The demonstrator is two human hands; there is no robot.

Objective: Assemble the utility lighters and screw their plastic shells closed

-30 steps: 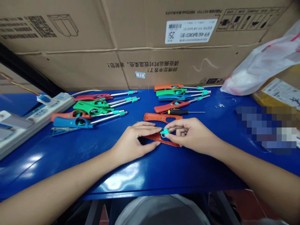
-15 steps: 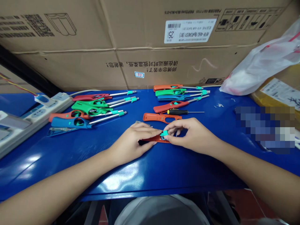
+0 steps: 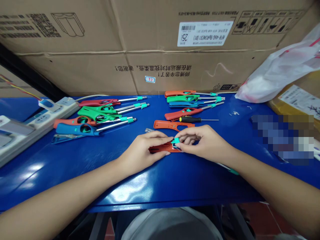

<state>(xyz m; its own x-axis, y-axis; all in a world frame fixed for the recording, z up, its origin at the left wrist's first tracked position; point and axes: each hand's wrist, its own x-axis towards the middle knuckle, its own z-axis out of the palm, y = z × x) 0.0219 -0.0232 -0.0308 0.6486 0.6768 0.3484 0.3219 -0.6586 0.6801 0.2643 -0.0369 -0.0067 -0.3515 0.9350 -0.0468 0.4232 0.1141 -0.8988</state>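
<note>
My left hand (image 3: 143, 150) presses down on a red lighter shell half (image 3: 163, 148) lying on the blue table (image 3: 75, 160), fingers curled over it. My right hand (image 3: 203, 143) pinches a small teal trigger piece (image 3: 175, 140) at the shell's right end. A second orange-red shell half (image 3: 172, 125) lies just behind both hands. A thin metal tube with a teal tip (image 3: 228, 168) pokes out from under my right wrist.
Two groups of long-nosed lighters lie behind: one at the left (image 3: 97, 116), one at the back centre (image 3: 192, 100). A black-handled screwdriver (image 3: 195, 119) lies beside them. A white power strip (image 3: 32, 125) sits far left, cardboard boxes (image 3: 150, 46) behind, a plastic bag (image 3: 280, 70) right.
The red shell half has turned from slanted to lying level under my hands, and my right hand has drawn slightly closer to the left with the teal piece.
</note>
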